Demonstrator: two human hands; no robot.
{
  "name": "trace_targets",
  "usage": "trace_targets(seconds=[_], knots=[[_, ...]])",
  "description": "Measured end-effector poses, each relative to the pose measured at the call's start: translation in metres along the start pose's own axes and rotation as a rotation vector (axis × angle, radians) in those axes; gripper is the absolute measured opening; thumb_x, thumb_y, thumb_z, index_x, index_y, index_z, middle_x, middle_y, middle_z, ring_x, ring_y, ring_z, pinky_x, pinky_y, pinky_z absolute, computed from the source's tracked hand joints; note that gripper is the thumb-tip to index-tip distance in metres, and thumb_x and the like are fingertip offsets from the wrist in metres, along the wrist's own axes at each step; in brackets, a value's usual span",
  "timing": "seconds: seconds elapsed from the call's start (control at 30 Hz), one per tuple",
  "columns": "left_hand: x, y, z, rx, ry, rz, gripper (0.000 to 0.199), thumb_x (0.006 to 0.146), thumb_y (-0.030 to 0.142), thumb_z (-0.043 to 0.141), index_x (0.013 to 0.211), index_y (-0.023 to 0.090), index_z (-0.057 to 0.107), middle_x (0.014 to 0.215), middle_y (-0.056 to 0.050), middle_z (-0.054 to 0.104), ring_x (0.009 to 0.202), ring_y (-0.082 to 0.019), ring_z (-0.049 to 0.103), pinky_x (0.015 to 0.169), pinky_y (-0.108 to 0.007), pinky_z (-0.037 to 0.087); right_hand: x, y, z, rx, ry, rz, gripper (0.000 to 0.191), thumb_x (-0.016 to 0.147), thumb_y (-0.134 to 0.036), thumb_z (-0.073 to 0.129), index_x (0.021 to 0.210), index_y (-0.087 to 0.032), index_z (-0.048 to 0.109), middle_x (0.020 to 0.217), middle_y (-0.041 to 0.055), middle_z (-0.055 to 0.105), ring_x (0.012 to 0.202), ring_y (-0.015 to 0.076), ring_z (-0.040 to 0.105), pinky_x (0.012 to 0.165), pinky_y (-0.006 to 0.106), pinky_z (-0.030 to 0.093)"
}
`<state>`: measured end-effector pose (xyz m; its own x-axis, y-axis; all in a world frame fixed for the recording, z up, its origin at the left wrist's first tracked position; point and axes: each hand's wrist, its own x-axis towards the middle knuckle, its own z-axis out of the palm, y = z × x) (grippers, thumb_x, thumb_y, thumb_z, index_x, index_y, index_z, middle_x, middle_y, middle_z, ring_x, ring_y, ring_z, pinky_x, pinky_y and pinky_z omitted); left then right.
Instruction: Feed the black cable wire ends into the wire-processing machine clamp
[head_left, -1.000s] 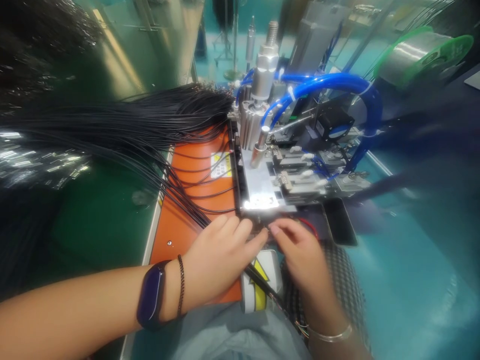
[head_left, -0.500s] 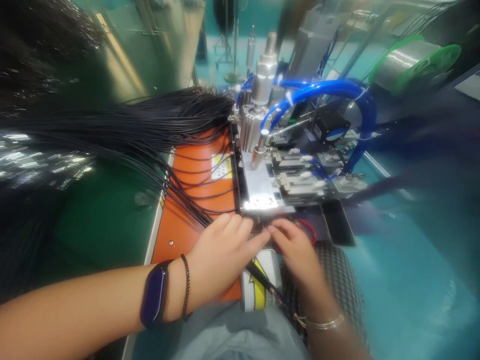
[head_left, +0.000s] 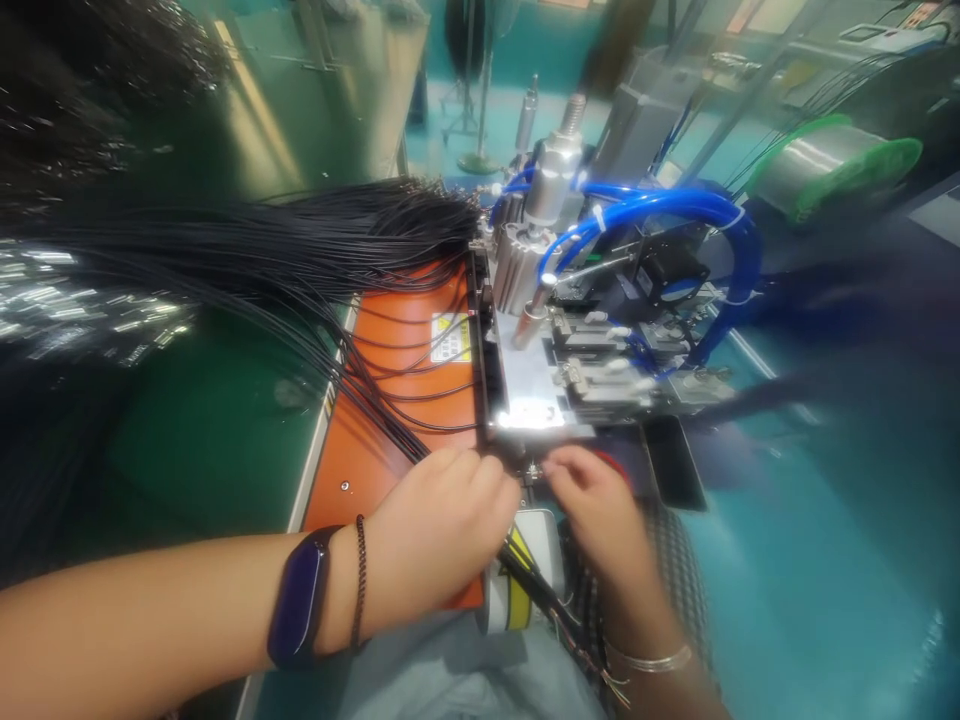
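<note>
My left hand (head_left: 442, 530) is closed around a bundle of black cables (head_left: 536, 585) at the near edge of the machine. The cables run in from the left and come out below my hand, where stripped ends with thin coloured wires (head_left: 600, 675) hang down. Just to the right, my right hand (head_left: 596, 510) is closed in a pinch, thumb and forefinger together by a small metal part (head_left: 532, 470) at the machine's front. Whatever lies between these fingertips is too small to make out. A gap separates the two hands.
An orange table plate (head_left: 390, 470) lies under the cables. Ahead stands the machine with a silver plate (head_left: 529, 380) and blue air hoses (head_left: 660, 205). A dark phone-like slab (head_left: 675, 460) lies at right, and a green-flanged spool (head_left: 832, 165) sits farther back.
My hands have moved apart; the left thumb has drawn back from the right fingertips. More coloured wire ends show below. The machine sits slightly lower and farther right in view.
</note>
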<state>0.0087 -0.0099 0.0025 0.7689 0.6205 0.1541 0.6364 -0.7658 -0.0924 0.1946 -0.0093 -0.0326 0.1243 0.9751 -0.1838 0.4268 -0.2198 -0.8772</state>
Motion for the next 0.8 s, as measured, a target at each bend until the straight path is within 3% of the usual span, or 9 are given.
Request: trace_targets(seconds=[0.1, 0.23, 0.4, 0.53, 0.63, 0.8], knots=[[-0.002, 0.000, 0.001, -0.004, 0.054, 0.017, 0.014, 0.085, 0.008, 0.042, 0.086, 0.015, 0.054, 0.076, -0.004, 0.050, 0.066, -0.017, 0.046, 0.060, -0.033, 0.034, -0.001, -0.004, -0.002, 0.087, -0.011, -0.003, 0.021, 0.077, -0.037, 0.058, 0.083, -0.019, 0.067, 0.081, 0.0047, 0.069, 0.075, 0.0199, 0.062, 0.066, 0.029, 0.049], [-0.002, -0.003, 0.003, 0.005, 0.109, 0.038, 0.014, 0.086, 0.009, 0.042, 0.089, 0.015, 0.054, 0.080, -0.004, 0.051, 0.070, -0.017, 0.047, 0.065, -0.034, 0.036, -0.002, -0.011, -0.004, 0.053, -0.007, -0.018, 0.021, 0.073, -0.039, 0.060, 0.077, -0.019, 0.066, 0.073, 0.0038, 0.067, 0.065, 0.0186, 0.059, 0.060, 0.028, 0.047], [0.000, 0.000, 0.003, 0.012, 0.037, 0.008, 0.011, 0.082, 0.008, 0.044, 0.081, 0.016, 0.051, 0.074, -0.004, 0.048, 0.065, -0.018, 0.046, 0.059, -0.033, 0.035, 0.001, -0.009, 0.000, 0.031, -0.054, 0.036, 0.021, 0.073, -0.038, 0.057, 0.067, -0.019, 0.059, 0.061, -0.0004, 0.057, 0.057, 0.0146, 0.050, 0.052, 0.024, 0.041], [-0.004, 0.011, -0.004, 0.064, -0.029, -0.058, 0.011, 0.079, 0.009, 0.044, 0.079, 0.014, 0.055, 0.075, -0.007, 0.050, 0.070, -0.022, 0.048, 0.060, -0.034, 0.037, 0.001, 0.000, 0.002, 0.097, -0.060, 0.068, 0.021, 0.075, -0.038, 0.057, 0.073, -0.018, 0.060, 0.065, 0.0005, 0.058, 0.059, 0.0154, 0.052, 0.054, 0.025, 0.042], [-0.010, 0.021, -0.009, 0.148, -0.062, -0.086, 0.022, 0.079, 0.010, 0.043, 0.090, 0.010, 0.062, 0.082, -0.011, 0.056, 0.080, -0.025, 0.050, 0.069, -0.037, 0.041, -0.004, 0.007, -0.001, 0.003, 0.004, -0.078, 0.020, 0.080, -0.036, 0.058, 0.086, -0.018, 0.064, 0.079, 0.0044, 0.064, 0.072, 0.0188, 0.057, 0.062, 0.028, 0.046], [-0.013, 0.027, -0.010, 0.231, -0.087, -0.144, 0.037, 0.079, 0.006, 0.042, 0.112, 0.002, 0.059, 0.084, -0.013, 0.059, 0.072, -0.023, 0.052, 0.062, -0.035, 0.040, -0.011, 0.015, -0.002, -0.174, 0.011, -0.345, 0.019, 0.090, -0.027, 0.049, 0.085, -0.020, 0.066, 0.090, 0.0065, 0.065, 0.087, 0.0201, 0.059, 0.077, 0.032, 0.047]])
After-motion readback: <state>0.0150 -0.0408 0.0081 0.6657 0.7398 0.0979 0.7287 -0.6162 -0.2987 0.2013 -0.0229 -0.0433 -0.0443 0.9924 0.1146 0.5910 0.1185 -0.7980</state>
